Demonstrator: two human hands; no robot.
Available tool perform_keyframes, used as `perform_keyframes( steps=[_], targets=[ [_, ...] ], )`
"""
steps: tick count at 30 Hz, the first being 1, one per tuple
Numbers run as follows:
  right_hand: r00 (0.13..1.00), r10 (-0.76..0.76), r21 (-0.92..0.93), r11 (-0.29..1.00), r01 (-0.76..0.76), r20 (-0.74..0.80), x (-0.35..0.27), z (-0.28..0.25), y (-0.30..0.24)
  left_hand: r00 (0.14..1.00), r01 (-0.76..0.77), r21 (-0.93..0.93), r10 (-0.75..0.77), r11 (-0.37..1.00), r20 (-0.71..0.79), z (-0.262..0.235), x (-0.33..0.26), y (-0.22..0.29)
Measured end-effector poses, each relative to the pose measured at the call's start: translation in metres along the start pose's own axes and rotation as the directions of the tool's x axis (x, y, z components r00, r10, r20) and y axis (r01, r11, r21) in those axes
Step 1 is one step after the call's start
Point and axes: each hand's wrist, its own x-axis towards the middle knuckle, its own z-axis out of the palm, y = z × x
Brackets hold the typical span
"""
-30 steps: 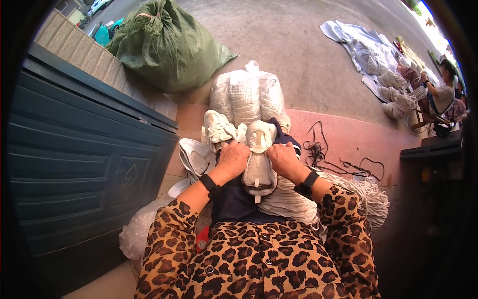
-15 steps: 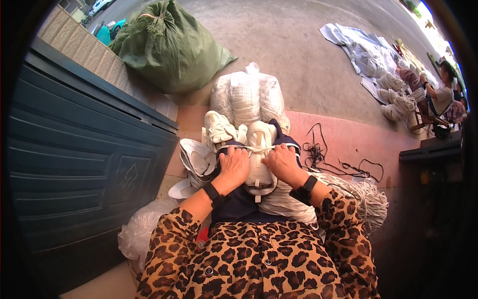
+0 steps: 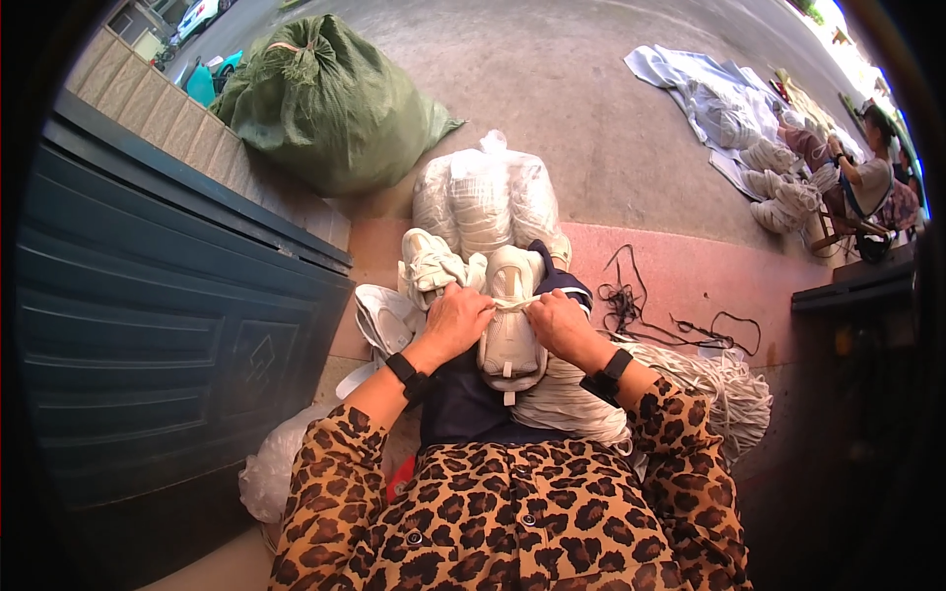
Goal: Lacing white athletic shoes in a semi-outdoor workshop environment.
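Observation:
A beige sneaker (image 3: 511,345) rests on my lap, its toe pointing away from me and its heel loop toward me. Across its upper runs a pale shoelace (image 3: 512,304), crossed over the middle of the shoe. My left hand (image 3: 456,320) pinches the lace at the left side, and my right hand (image 3: 560,323) pinches it at the right, close to the shoe. Just beyond my left hand sits a second beige sneaker (image 3: 434,264). White shoe parts (image 3: 386,320) lie left of my knee.
Wrapped bundles in clear plastic (image 3: 485,192) stand in front of my knees. A bulky green sack (image 3: 330,108) is far left, beside a dark blue door (image 3: 168,325). Pale lace hanks (image 3: 724,399) and tangled black laces (image 3: 631,300) lie right. Another person (image 3: 867,172) sits far right.
My hands have drawn slightly closer to the shoe's sides. The lace, earlier stretched wide across it, now shows a shorter span over the upper. The view has shifted a little.

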Motion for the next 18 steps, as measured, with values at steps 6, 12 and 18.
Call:
perform_keyframes(
  steps=[6, 12, 18],
  targets=[
    [1.000, -0.008, -0.015, 1.000, 0.008, -0.023, -0.002, 0.006, 0.002, 1.000, -0.010, -0.024, 0.010, 1.000, -0.002, 0.015, 0.026, 0.009],
    [0.970, -0.145, 0.080, 0.983, 0.163, -0.195, -0.002, 0.005, -0.002, 0.967, 0.116, -0.044, -0.123, 0.992, -0.225, 0.029, 0.024, 0.010],
    [0.951, -0.280, -0.383, 0.870, 0.310, 0.134, 0.007, -0.008, -0.020, 0.965, 0.087, -0.173, -0.126, 0.981, -0.230, 0.034, 0.026, 0.006]
  ],
)
